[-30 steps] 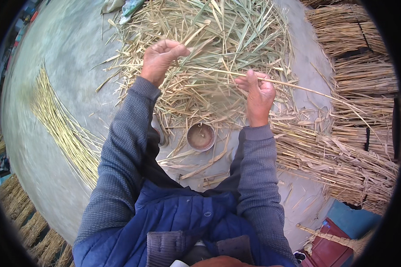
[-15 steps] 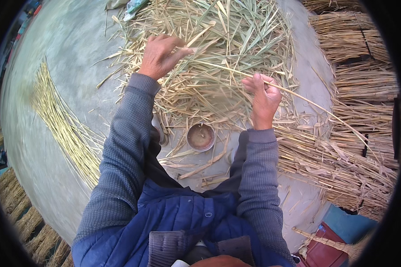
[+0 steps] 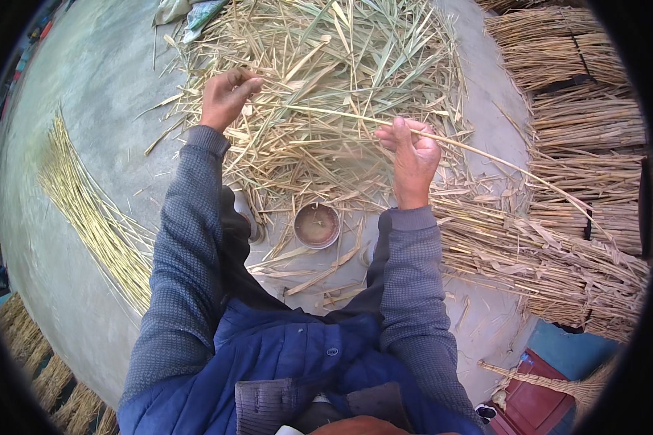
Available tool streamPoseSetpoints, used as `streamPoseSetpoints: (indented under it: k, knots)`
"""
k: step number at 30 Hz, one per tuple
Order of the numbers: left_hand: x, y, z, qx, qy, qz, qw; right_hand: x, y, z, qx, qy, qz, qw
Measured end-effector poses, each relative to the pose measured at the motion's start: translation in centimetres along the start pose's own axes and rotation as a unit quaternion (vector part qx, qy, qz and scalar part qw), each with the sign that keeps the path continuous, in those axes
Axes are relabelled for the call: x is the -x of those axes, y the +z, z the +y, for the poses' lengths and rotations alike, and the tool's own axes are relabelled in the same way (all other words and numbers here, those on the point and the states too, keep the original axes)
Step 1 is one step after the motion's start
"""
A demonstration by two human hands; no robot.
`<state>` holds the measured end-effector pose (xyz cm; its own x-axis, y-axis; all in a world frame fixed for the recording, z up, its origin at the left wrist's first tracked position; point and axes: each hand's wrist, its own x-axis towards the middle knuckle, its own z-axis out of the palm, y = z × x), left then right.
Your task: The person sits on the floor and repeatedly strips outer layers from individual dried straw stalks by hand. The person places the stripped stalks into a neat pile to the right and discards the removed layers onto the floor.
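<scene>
My right hand (image 3: 415,159) is closed on a long, thin, pale reed stalk (image 3: 486,153), pinched between thumb and fingers. The stalk slants across the view, its one end toward my left hand and the other over the bundles at the right. My left hand (image 3: 227,96) is closed, thumb against fingers, at the left of the leaf heap; whatever it pinches is too small to make out. Beneath both hands spreads a large heap of dry and greenish reed leaves (image 3: 341,138).
A small round bowl (image 3: 317,225) stands on the floor between my feet. Peeled yellow stalks (image 3: 98,210) lie fanned out at the left. Tied reed bundles (image 3: 588,130) are stacked at the right, with loose leafy reeds (image 3: 515,250) nearer me. A hand broom (image 3: 544,380) lies at the lower right.
My left hand has moved left, away from the right hand, and its fingers have drawn closer together. The right hand still holds the stalk, in nearly the same place.
</scene>
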<state>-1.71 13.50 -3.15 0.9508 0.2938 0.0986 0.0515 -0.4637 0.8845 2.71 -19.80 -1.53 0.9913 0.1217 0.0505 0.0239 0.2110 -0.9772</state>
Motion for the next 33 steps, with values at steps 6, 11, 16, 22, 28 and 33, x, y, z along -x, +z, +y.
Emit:
streamPoseSetpoints:
  k: [6,11,16,22,28,33]
  knots:
    - [1.5,5.3,4.3,-0.230,0.267,0.013,0.936,0.5,1.7,1.1,-0.004,0.039,-0.033,0.999]
    - [1.9,7.4,4.2,-0.269,0.295,-0.077,0.914,1.0,2.1,1.3,0.002,0.044,-0.060,0.997]
    - [1.3,1.3,1.4,-0.388,0.140,-0.074,0.908,-0.2,-1.0,-0.8,-0.002,0.048,0.000,0.999]
    - [2.6,6.8,4.6,-0.189,0.251,-0.108,0.943,0.6,0.7,-0.3,-0.001,0.065,-0.038,0.997]
    - [3.4,10.0,7.1,-0.080,0.263,-0.064,0.959,1.1,2.2,0.0,0.051,0.046,-0.072,0.995]
    - [3.3,9.1,7.2,0.167,0.067,-0.099,0.979,1.3,2.2,0.2,0.043,0.050,-0.084,0.994]
